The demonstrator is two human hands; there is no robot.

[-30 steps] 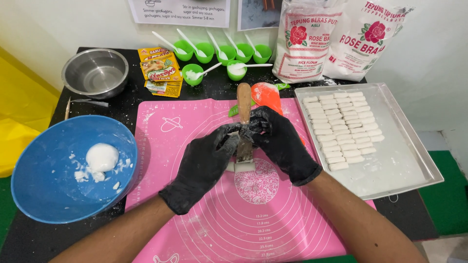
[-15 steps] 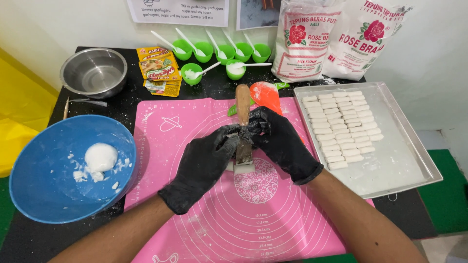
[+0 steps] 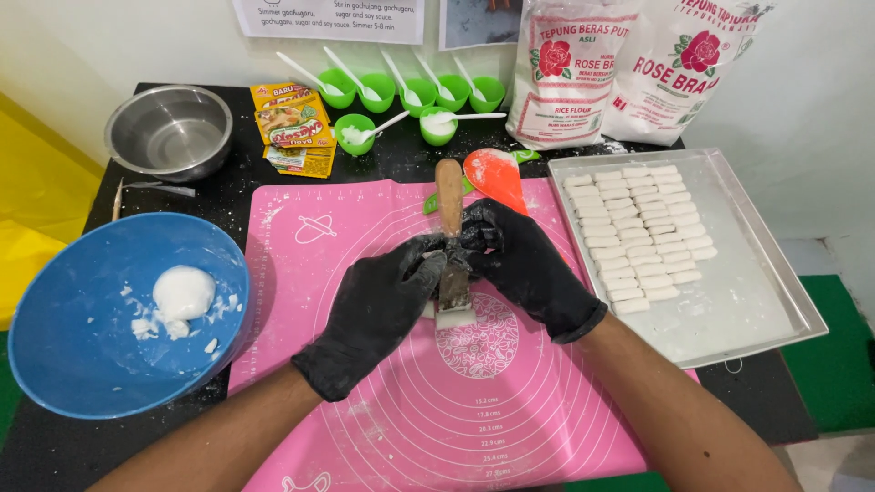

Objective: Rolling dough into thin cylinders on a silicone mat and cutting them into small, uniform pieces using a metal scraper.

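Both my hands wear black gloves over the middle of a pink silicone mat (image 3: 383,419). My right hand (image 3: 524,264) grips a metal scraper with a wooden handle (image 3: 449,196), blade pointing down. Under the blade lies a short piece of white dough (image 3: 453,317). My left hand (image 3: 378,305) rests on the mat with its fingertips against the dough and the blade. An orange spatula (image 3: 495,175) lies just beyond my right hand.
A metal tray (image 3: 756,301) at right holds rows of several cut white dough pieces (image 3: 638,232). A blue bowl (image 3: 82,364) with a dough ball (image 3: 183,292) stands at left. Behind are a steel bowl (image 3: 169,132), seasoning packets (image 3: 293,128), green cups with spoons (image 3: 401,96) and two flour bags (image 3: 629,68).
Both hands and the scraper stay in nearly the same place over the dough; the blade has pressed slightly lower onto the piece.
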